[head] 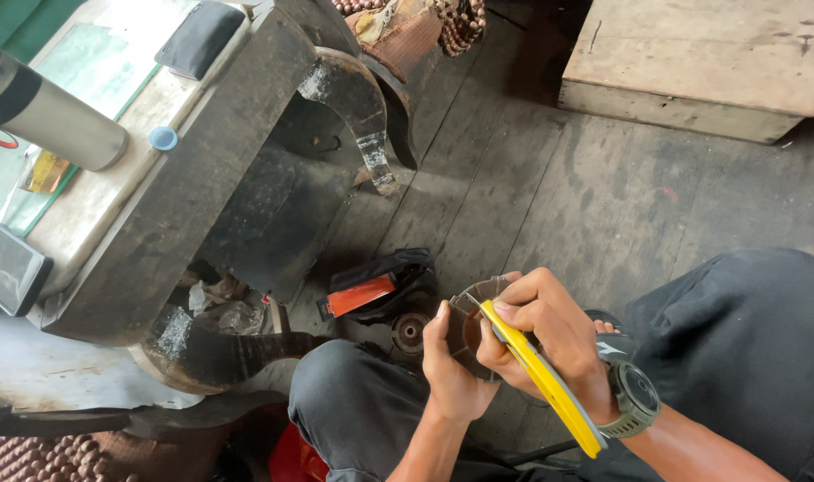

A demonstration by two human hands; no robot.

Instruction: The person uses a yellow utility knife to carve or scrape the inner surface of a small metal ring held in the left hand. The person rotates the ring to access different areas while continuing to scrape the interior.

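My left hand (449, 364) grips a small round dark piece (471, 327), brownish with a pale rim, holding it from its left side above my knees. My right hand (541, 332) is closed around a yellow-handled cutter (542, 379), whose tip rests on the round piece's upper edge. A dark watch (634, 399) sits on my right wrist. Part of the round piece is hidden behind my fingers.
A dark wooden table (170, 210) with carved legs stands at the left, carrying a metal flask (45, 112), a blue bottle cap (163, 137) and a dark pouch (197, 36). A black and red case (380, 287) lies on the plank floor. A wooden box (692, 62) sits top right.
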